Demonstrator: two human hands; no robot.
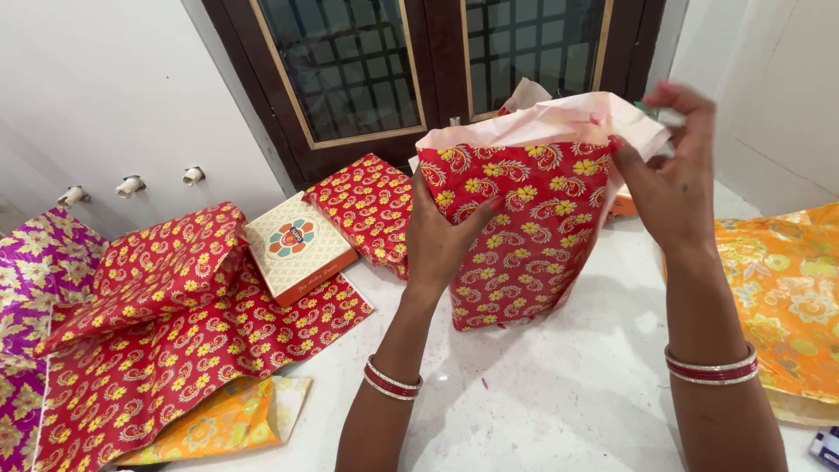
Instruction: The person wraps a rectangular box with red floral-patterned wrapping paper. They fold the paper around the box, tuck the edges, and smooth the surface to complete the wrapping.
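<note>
I have a box half wrapped in red floral paper (524, 232) standing upright on the white floor (568, 393), near the dark glazed door (419, 70). My left hand (441, 240) is pressed flat against its left side, fingers spread and the thumb wrapped onto the front face, steadying it. My right hand (669, 170) is up at the top right corner, fingers pinched shut on the paper's pale inner flap (559, 118), which is folded over the top edge.

By my reading, the sides and front are covered, while the top is not yet closed; the flap stands loose and crumpled. One finished red parcel (371, 205) lies just behind my left hand, and an unwrapped cream and orange box (297, 245) rests on a loose red sheet (175, 332) to the left. Purple paper (35, 271) and a folded orange sheet (223, 424) lie further left, and an orange and gold sheet (782, 297) on the right, so more seems left to do.

I cannot see the box inside the paper, nor its back. Something green shows at my right fingertips, too small to name. A small orange thing behind the parcel is mostly hidden, and a blue object is cut off at the lower right corner.
</note>
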